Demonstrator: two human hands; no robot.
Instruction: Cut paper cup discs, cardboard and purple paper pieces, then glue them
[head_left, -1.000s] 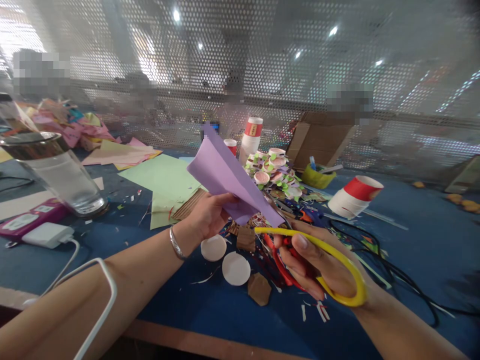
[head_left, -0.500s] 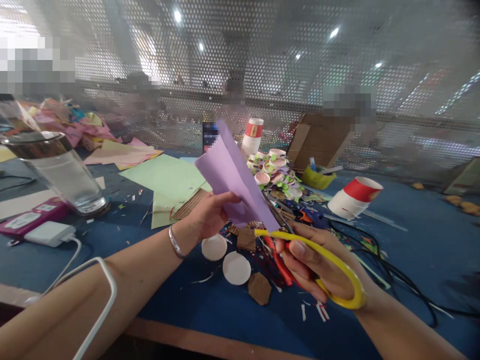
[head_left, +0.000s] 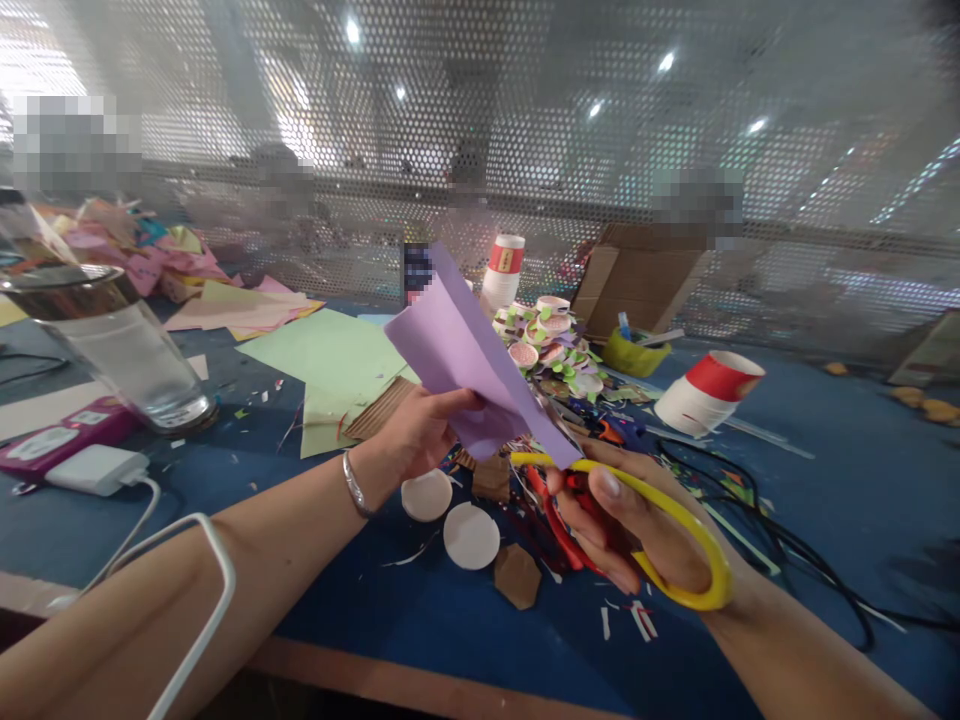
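Note:
A folded sheet of purple paper [head_left: 472, 365] is pinched in my left hand [head_left: 420, 430], thumb on the near side. My right hand [head_left: 622, 510] grips scissors by their yellow handle [head_left: 709, 550], thumb and fingers closed about it. The blades lie along the paper's right edge, largely hidden by it; a strip of the sheet hangs down over the handle's end. Beneath my hands on the blue table are two white paper discs [head_left: 471, 536], a brown cardboard hexagon [head_left: 517, 577] and something red with long arms [head_left: 555, 520], partly covered.
Green paper [head_left: 330, 365] and a glass of water [head_left: 142, 350] are at left. Paper cups [head_left: 709, 393] stand right and behind, near a pile of decorated cup pieces [head_left: 551, 345]. Black cables [head_left: 780, 545] run along the right. A white cable [head_left: 217, 590] crosses my left forearm.
My right hand's fingers have closed further on the scissors. The paper's cut strip at the right edge now reaches lower over the handle. My left hand has barely moved.

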